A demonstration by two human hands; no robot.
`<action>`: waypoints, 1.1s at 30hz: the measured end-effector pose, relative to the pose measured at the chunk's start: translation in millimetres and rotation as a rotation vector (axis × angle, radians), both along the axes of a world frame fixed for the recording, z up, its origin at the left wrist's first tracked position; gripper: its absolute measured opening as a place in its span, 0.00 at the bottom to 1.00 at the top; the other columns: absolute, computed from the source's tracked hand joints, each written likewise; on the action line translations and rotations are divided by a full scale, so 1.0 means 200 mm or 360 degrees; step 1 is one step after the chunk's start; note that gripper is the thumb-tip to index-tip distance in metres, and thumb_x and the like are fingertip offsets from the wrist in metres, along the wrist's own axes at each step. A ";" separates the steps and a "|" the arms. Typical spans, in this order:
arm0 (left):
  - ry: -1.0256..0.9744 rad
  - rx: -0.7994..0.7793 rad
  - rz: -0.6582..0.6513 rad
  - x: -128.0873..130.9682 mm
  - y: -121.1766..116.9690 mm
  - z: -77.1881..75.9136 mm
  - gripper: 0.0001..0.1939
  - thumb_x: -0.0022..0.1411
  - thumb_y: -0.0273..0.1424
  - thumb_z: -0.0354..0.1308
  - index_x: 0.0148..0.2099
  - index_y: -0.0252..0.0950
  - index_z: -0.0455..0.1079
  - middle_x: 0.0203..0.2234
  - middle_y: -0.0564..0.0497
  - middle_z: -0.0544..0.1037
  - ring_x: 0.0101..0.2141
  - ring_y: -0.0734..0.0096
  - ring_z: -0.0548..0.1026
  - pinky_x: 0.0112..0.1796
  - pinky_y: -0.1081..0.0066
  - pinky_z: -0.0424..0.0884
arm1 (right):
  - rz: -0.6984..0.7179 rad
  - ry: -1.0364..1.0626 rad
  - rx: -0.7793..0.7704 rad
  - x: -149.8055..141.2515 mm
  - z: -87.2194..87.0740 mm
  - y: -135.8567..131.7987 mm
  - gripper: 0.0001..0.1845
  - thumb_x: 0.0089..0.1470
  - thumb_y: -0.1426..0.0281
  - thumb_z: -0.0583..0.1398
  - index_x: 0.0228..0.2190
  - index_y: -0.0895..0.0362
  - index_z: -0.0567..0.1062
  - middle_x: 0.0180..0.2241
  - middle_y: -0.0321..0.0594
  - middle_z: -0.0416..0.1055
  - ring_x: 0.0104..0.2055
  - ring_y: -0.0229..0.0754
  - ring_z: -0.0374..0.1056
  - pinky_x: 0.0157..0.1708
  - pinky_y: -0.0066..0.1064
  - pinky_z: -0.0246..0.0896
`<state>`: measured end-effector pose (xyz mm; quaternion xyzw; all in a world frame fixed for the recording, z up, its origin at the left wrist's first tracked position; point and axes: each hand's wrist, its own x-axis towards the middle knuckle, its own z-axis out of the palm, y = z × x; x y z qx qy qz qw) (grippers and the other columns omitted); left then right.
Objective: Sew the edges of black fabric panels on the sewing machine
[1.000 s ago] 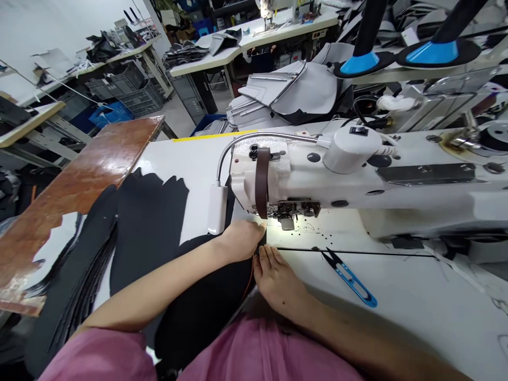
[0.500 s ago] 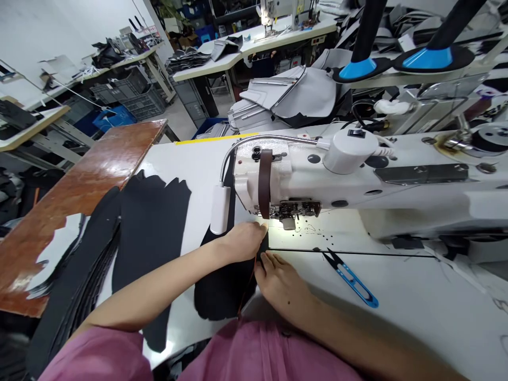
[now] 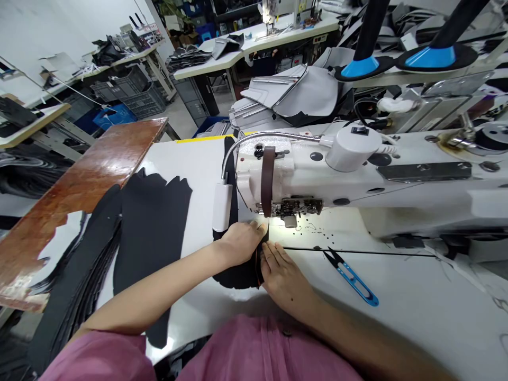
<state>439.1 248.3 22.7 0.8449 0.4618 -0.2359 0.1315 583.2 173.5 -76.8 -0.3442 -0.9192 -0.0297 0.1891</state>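
At six o'clock from the sewing machine, apparently guiding black cloth in for stitching, steadying with a curled left hand, too hidden for telling whether pinching, and pressing along the edge with a flat, outstretched right hand. Probably calling next for holding that edge straight and smooth while feeding. Farther off, showing grey pieces in a dark blue bin at eleven o'clock, but hiding the contents of grey crates toward ten.
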 end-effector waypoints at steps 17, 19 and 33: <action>-0.0389 0.0387 0.0005 -0.05 0.03 -0.21 0.09 0.59 0.21 0.47 0.39 0.31 0.68 0.33 0.43 0.71 0.37 0.61 0.71 0.38 0.65 0.69 | -0.0039 -0.0051 -0.0143 0.02 0.01 0.07 0.37 0.54 0.57 0.61 0.57 0.69 0.63 0.59 0.66 0.56 0.62 0.59 0.53 0.60 0.48 0.52; -0.0462 0.0488 0.0004 -0.08 0.02 -0.22 0.11 0.60 0.22 0.47 0.40 0.33 0.70 0.37 0.43 0.72 0.40 0.60 0.69 0.40 0.63 0.67 | -0.0008 -0.0059 -0.0110 0.03 0.01 0.04 0.36 0.54 0.58 0.62 0.56 0.71 0.64 0.58 0.68 0.57 0.62 0.60 0.54 0.60 0.48 0.53; -0.0674 0.0444 -0.0062 -0.14 0.15 -0.21 0.18 0.67 0.24 0.43 0.42 0.35 0.75 0.35 0.46 0.77 0.40 0.63 0.71 0.42 0.64 0.64 | 0.0687 -0.0053 -0.0376 0.07 0.02 0.23 0.34 0.63 0.56 0.50 0.60 0.70 0.58 0.63 0.54 0.53 0.67 0.47 0.43 0.65 0.44 0.43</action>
